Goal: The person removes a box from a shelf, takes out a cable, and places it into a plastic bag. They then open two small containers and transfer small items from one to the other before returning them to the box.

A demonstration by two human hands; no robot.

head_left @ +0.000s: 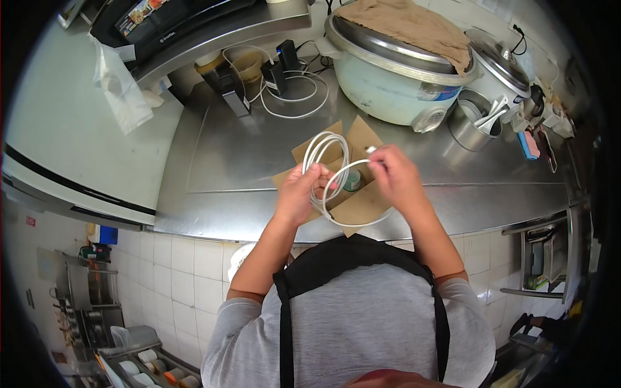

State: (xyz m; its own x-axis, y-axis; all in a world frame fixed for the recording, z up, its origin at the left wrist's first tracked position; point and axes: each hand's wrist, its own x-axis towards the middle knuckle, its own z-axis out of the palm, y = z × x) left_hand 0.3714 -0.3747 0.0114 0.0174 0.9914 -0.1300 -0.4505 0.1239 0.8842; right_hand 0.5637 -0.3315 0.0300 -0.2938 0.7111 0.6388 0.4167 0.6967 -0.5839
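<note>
My left hand (303, 192) is closed around a loosely coiled white cable (345, 155), whose loops stand up above the fingers. A free length of the same cable runs across to my right hand (396, 174), which pinches it close to a white plug end (370, 150). Another stretch sags below both hands toward the right wrist. Under the hands, an open cardboard box (362, 205) stands on the steel counter with its flaps spread out. Inside the box a round green-topped item (352, 181) shows in part; the cable and hands hide the rest.
On the steel counter (239, 155), black adapters (275, 77) lie with another white cable (317, 103) at the back left. A large rice cooker (388, 90) with a brown cloth on top stands behind. To its right is a metal pot (472, 126) with utensils. A white fridge (77, 129) borders the left.
</note>
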